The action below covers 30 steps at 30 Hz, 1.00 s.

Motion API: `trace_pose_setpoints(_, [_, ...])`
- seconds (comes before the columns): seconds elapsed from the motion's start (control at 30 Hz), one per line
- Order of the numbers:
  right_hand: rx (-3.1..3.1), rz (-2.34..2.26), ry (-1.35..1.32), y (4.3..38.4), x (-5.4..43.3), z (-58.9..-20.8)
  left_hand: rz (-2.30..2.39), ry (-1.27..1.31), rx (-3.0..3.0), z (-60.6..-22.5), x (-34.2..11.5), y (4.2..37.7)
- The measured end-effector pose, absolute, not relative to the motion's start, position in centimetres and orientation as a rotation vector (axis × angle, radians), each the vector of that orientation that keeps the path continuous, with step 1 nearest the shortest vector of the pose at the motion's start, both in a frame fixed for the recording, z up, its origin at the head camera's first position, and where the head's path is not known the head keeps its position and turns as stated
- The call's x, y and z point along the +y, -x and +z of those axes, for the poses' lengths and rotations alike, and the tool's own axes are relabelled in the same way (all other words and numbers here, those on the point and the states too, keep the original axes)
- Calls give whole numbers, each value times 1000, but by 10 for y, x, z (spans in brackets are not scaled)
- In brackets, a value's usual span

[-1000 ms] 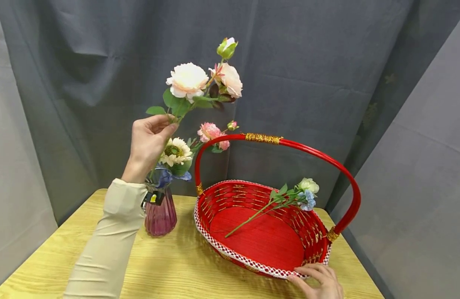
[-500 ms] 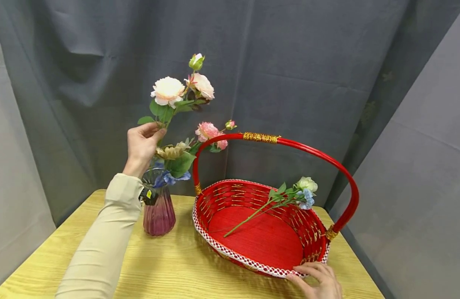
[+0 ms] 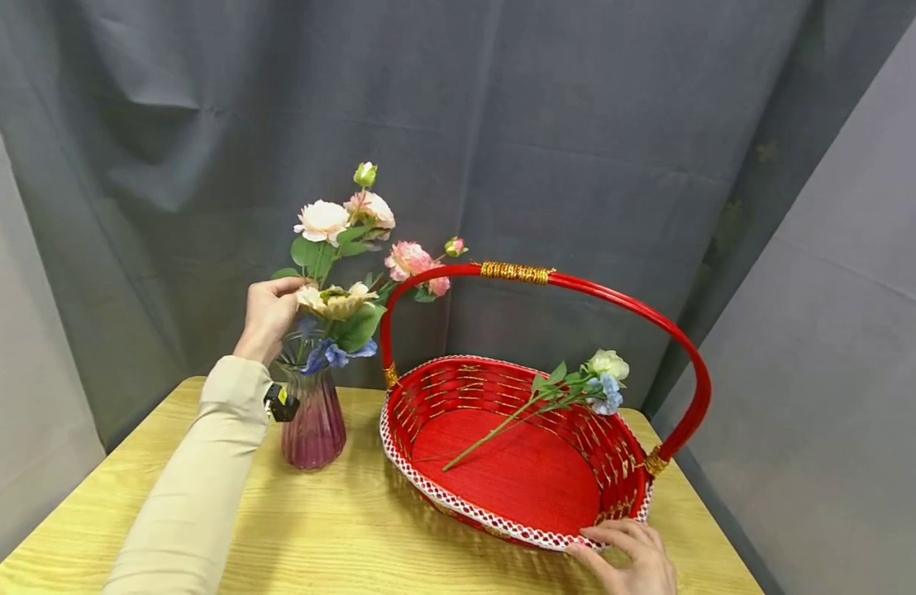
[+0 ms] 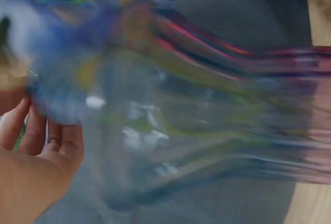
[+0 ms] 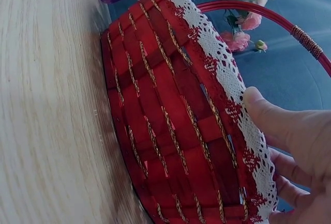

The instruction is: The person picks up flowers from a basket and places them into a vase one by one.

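Note:
My left hand (image 3: 268, 314) pinches the stem of a pale pink peony spray (image 3: 322, 221) above the mouth of a glass vase (image 3: 314, 421), clear at the top and purple below. A cream flower (image 3: 337, 302) and blue petals (image 3: 339, 355) stand in the vase beside the fingers. The left wrist view is blurred; there the hand (image 4: 44, 157) is close to the blue flower and the clear glass (image 4: 170, 131). On the red woven basket (image 3: 443, 496), my right hand (image 3: 632, 555) grips the lace-trimmed front rim. In the right wrist view its thumb (image 5: 261, 107) presses the rim's outer side.
A green-white and blue flower stem (image 3: 503, 430) lies slanted in the basket, its heads over the back rim. The tall red handle (image 3: 622, 302) arches over the basket. Pink flowers (image 3: 409, 260) lean behind it. A grey curtain (image 3: 614, 165) hangs behind the wooden table (image 3: 354, 529).
My left hand has moved left and down, lowering the pale pink peony spray toward the vase. The cream flower has tilted upward. My right hand stays on the basket rim.

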State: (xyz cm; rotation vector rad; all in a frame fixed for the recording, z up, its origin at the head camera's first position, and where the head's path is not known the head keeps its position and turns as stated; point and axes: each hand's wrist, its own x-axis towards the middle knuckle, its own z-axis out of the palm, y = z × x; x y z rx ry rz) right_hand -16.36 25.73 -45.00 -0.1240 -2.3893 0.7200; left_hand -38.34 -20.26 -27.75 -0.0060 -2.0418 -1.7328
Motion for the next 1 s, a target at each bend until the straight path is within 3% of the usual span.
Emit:
trace_pose_setpoints(0.37, [-2446, 733, 170, 162, 255, -448, -1404, 16, -2317, -308, -220, 382])
trace_pose_setpoints(0.7, [-2446, 735, 196, 162, 254, -447, -1208, -144, -2266, -308, -219, 372])
trace_pose_setpoints(1.0, [-2374, 726, 146, 162, 256, -450, -1263, -127, -2036, -293, -212, 364])
